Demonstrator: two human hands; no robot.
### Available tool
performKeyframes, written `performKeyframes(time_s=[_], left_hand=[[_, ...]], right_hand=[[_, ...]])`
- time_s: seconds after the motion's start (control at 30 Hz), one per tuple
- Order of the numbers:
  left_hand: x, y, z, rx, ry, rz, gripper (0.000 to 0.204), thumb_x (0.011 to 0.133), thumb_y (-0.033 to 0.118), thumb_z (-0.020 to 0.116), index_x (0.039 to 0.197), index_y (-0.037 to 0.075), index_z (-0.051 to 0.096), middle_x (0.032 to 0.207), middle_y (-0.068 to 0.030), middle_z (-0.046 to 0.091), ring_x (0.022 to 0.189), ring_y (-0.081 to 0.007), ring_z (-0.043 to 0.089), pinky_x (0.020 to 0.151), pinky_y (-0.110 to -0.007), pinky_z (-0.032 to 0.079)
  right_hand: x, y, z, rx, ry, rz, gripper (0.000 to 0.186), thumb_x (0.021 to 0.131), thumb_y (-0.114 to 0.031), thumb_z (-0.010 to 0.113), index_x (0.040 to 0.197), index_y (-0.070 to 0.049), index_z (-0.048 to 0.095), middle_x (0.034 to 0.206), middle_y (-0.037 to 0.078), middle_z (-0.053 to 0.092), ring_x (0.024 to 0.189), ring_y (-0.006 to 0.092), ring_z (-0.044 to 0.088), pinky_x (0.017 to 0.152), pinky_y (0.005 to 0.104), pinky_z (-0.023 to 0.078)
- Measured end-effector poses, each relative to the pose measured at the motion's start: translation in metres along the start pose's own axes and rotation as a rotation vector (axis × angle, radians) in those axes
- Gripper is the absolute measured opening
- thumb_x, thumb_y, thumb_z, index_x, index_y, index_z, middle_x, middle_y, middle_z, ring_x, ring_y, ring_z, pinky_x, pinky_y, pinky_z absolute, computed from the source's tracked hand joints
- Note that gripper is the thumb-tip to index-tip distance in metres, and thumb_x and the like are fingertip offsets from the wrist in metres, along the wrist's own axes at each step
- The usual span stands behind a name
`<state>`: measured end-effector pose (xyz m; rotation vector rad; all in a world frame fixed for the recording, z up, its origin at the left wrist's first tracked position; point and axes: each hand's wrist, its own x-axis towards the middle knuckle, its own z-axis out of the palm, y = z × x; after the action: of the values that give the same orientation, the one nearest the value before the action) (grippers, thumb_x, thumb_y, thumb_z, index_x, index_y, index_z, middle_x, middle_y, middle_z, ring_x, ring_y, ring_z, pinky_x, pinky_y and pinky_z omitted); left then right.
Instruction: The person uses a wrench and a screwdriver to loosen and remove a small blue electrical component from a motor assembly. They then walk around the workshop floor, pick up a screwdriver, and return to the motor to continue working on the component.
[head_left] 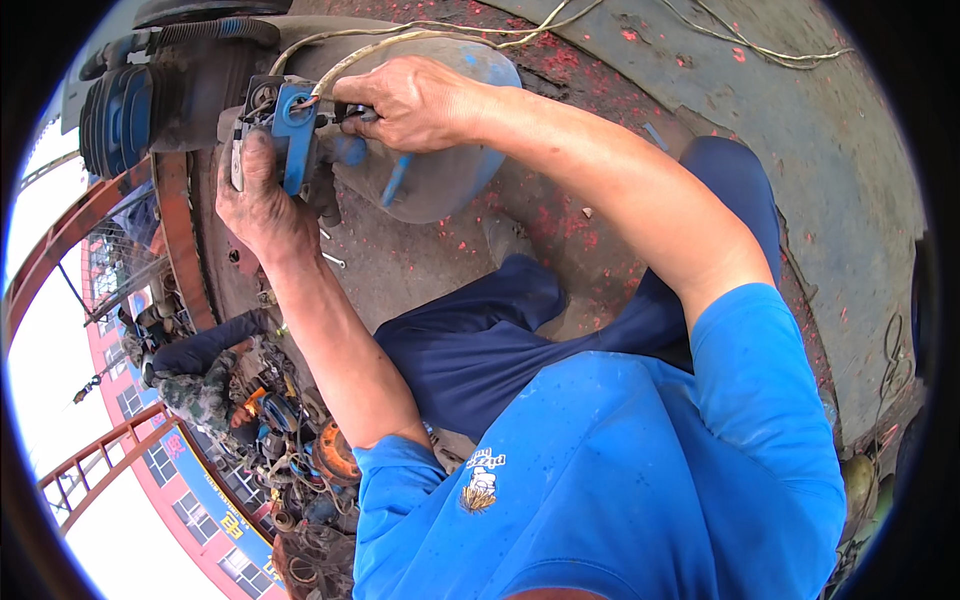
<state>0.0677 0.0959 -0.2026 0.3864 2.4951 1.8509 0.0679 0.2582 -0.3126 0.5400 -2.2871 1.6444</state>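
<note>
A small box with a blue plate (pixel 295 135) sits on top of an air compressor, and cable ends run into it. My left hand (pixel 262 195) is closed round the box's near left side, thumb up against it, beside a pale metal strip (pixel 237 160). My right hand (pixel 415 105) is on the box's right side, its fingers closed on something dark, mostly hidden, next to the cable (pixel 375 42). Below the hands lies the compressor's dusty grey-blue tank (pixel 440 180). The finned blue-black pump head (pixel 125 115) stands to the left.
A wrench (pixel 333 261) lies on the ground near my left forearm. Red flakes are scattered over the dirty floor. More cable (pixel 770 55) lies at the far right. Leftward are a rusty orange frame (pixel 180 230), a heap of machine parts (pixel 300 450) and another person bending in camouflage clothing (pixel 200 395).
</note>
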Motion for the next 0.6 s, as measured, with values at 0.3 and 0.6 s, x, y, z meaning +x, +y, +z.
performKeyframes(time_s=[0.3, 0.6], left_hand=[[-0.003, -0.004, 0.003, -0.087, 0.081, 0.051, 0.047, 0.092, 0.031, 0.072, 0.120, -0.004, 0.059, 0.102, -0.0170, 0.069, 0.080, -0.0257, 0.070, 0.070, -0.038, 0.060], [-0.028, -0.011, -0.033, -0.232, 0.040, -0.022, 0.062, 0.098, 0.053, 0.057, 0.129, -0.001, 0.055, 0.104, -0.0167, 0.069, 0.081, -0.0207, 0.067, 0.063, -0.030, 0.053]], right_hand=[[-0.007, -0.008, -0.010, 0.025, 0.012, 0.076, 0.032, 0.091, -0.031, 0.062, 0.112, -0.007, 0.063, 0.079, 0.020, 0.066, 0.082, 0.0391, 0.065, 0.073, 0.0481, 0.049], [0.005, -0.002, 0.010, 0.028, 0.042, 0.051, 0.029, 0.089, -0.028, 0.067, 0.109, -0.007, 0.069, 0.087, 0.015, 0.071, 0.080, 0.0306, 0.067, 0.074, 0.0394, 0.052]])
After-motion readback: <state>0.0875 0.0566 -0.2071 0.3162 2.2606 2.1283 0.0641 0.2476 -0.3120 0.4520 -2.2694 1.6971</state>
